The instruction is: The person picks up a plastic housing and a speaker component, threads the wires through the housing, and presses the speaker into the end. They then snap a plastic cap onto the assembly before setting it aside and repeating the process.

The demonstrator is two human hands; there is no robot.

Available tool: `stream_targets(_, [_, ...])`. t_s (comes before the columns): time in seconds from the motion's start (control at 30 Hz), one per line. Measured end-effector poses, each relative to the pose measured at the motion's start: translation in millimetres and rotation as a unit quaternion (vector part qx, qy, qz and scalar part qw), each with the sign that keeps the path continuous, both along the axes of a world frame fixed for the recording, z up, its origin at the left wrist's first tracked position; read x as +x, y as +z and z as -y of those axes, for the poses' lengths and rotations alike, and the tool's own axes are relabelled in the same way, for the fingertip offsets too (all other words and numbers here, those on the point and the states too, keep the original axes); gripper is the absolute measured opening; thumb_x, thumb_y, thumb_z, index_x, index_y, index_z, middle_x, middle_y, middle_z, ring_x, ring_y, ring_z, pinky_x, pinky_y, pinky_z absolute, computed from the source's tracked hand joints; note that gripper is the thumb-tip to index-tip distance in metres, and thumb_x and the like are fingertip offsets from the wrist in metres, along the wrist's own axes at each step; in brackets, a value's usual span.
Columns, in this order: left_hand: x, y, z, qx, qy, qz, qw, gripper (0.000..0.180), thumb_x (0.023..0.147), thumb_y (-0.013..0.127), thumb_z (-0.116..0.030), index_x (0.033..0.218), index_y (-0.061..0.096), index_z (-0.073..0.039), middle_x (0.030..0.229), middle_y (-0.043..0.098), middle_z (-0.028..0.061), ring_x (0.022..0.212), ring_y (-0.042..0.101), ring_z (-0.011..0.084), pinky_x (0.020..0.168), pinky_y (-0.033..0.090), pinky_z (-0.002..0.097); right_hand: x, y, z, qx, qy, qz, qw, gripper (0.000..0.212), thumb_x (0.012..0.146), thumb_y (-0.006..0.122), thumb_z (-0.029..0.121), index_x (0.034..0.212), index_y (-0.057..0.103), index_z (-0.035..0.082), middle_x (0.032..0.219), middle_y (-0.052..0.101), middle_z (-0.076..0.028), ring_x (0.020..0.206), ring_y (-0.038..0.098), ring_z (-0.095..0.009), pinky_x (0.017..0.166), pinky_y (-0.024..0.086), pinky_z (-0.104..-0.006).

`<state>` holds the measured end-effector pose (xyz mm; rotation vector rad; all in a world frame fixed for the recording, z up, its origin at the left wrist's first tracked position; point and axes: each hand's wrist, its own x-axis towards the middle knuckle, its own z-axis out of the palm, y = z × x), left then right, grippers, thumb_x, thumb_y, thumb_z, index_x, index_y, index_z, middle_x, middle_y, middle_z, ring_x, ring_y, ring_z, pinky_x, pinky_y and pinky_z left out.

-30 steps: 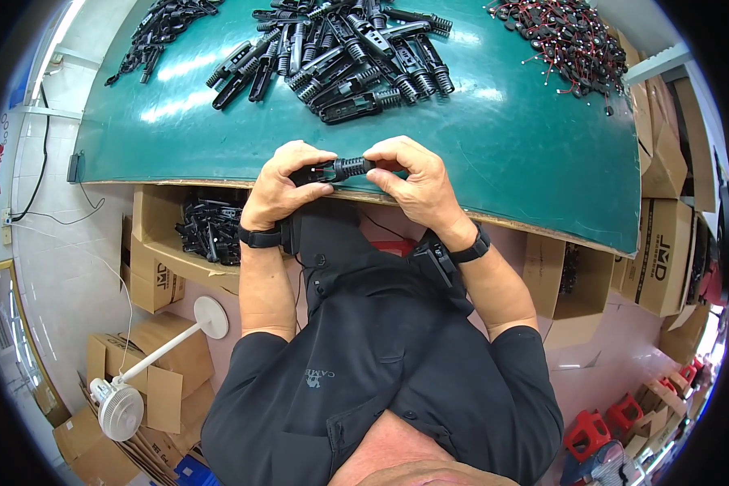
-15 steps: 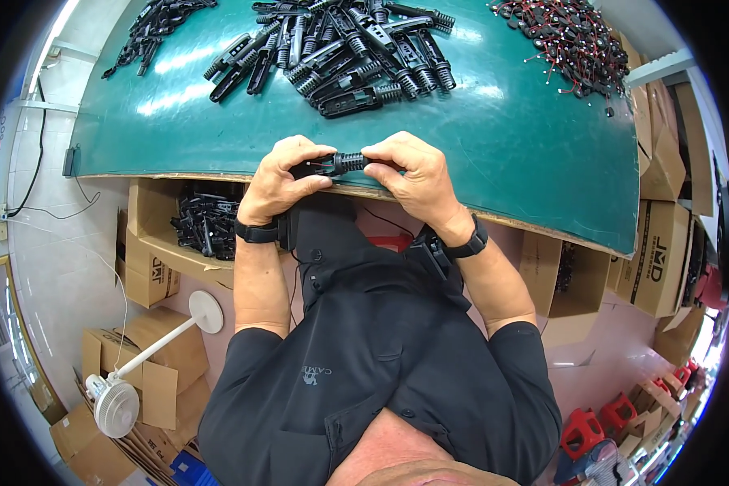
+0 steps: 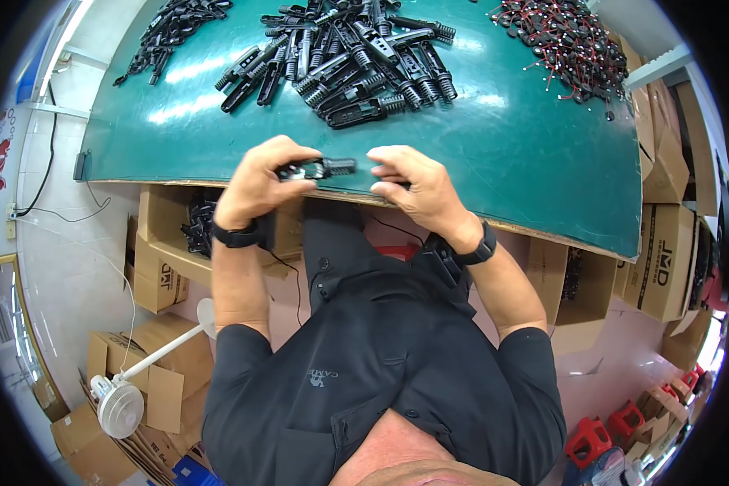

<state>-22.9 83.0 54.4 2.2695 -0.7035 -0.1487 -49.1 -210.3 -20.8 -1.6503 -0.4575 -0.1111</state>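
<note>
Across the frame's top spread the green table (image 3: 502,138). At upper centre, the right hand (image 3: 426,188) had its fingers parted; the left hand (image 3: 257,180) pinched the black ribbed part (image 3: 340,167), which seemed light and stiff, best gripped by its sides.

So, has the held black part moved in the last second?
Yes: leftward, along with the left hand, judged against the pile of black parts on the green table. The held black part is now clear of the right hand.
</note>
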Motion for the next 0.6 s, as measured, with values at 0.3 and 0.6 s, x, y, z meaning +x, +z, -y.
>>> stream_targets(0.3, [41.8, 48.5, 30.1, 0.401, -0.112, 0.111, 0.902, 0.024, 0.072, 0.086, -0.002, 0.092, 0.072, -0.002, 0.097, 0.067, 0.0148, 0.093, 0.070, 0.0402, 0.081, 0.058, 0.0458, -4.3, -8.4, 7.5, -0.074, -0.029, 0.100, 0.992, 0.020, 0.088, 0.082, 0.001, 0.107, 0.075, -0.002, 0.104, 0.075, -0.013, 0.084, 0.074, -0.022, 0.074, 0.059, -0.0325])
stream_targets(0.6, [58.2, 55.3, 41.0, 0.412, -0.124, 0.035, 0.902, 0.032, 0.069, 0.085, -0.002, 0.100, 0.075, -0.004, 0.097, 0.067, 0.0140, 0.095, 0.069, 0.0389, 0.081, 0.058, 0.0463, -2.6, -3.3, 10.1, -0.049, -0.024, 0.081, 0.995, 0.019, 0.088, 0.082, 0.003, 0.105, 0.075, -0.001, 0.101, 0.075, -0.013, 0.083, 0.074, -0.024, 0.074, 0.059, -0.0324])
